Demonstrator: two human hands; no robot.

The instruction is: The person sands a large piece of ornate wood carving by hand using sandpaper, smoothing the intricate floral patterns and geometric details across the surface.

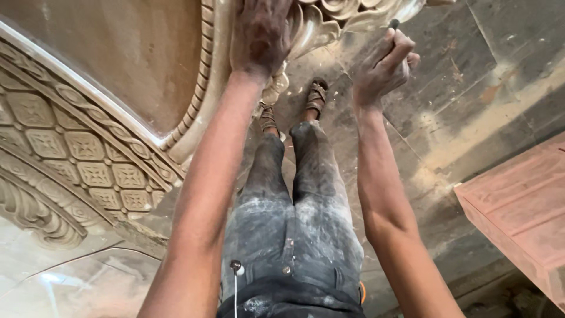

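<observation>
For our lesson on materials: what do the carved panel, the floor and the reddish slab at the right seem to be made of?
Carved panel: probably pale stone, matt and unpolished, crisply cut and dusty; carved wood cannot be ruled out. Floor: grey stone or concrete slabs with visible joints, powdered with dust. Reddish slab: seemingly pink sandstone, matt, with shallow recessed panels.

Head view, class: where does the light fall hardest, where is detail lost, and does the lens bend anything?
Head view: daylight brightens the dusty floor; pale glare washes out the slab at lower left; the carved panel stays sharp; the wide lens stretches both forearms, left hand and right hand looking small.
</observation>
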